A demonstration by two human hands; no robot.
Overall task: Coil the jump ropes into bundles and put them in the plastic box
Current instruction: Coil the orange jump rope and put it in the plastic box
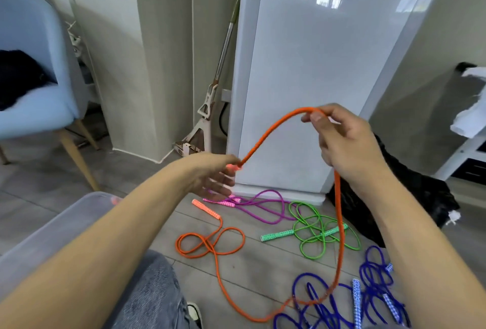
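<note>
While arching between hands, orange rope (273, 131), right grip (342, 139) topmost

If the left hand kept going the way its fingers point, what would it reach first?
Probably the pink patterned jump-rope handles on the grey floor, just beyond the left hand; depth is unclear, so the white glossy panel could come first.

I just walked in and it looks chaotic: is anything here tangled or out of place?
Yes. The green rope, purple rope and blue ropes lie in loose tangles on the floor, uncoiled. The orange rope, held in both hands, trails across the blue ones.
</note>
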